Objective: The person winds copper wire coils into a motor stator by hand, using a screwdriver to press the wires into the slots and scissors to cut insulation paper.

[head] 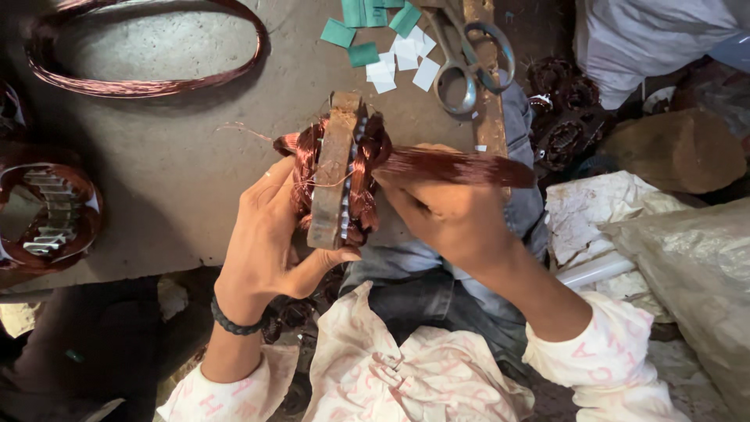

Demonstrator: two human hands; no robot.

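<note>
Over our lap, we hold a rusty stator (334,176) up on its edge, with its long side running away from us. Our left hand (266,234) is closed around it from the left and from below, with the thumb pressed under its near end. Copper windings (367,168) bulge out on both sides of the metal. Our right hand (441,211) is just to the right of the stator, touching it. That hand is closed on a coil (457,166) of copper wire, which lies flat and points off to the right, across the stator's long side. The near end of the coil meets the windings at the stator's right side, so our right hand is the closer one to that spot. Past the stator, scissors (469,59) lie on a wooden stick (490,117), next to small green and white paper slips (387,47). Far to the left on the floor sits another stator (47,207), and a big wire loop (148,78) lies beyond it.
</note>
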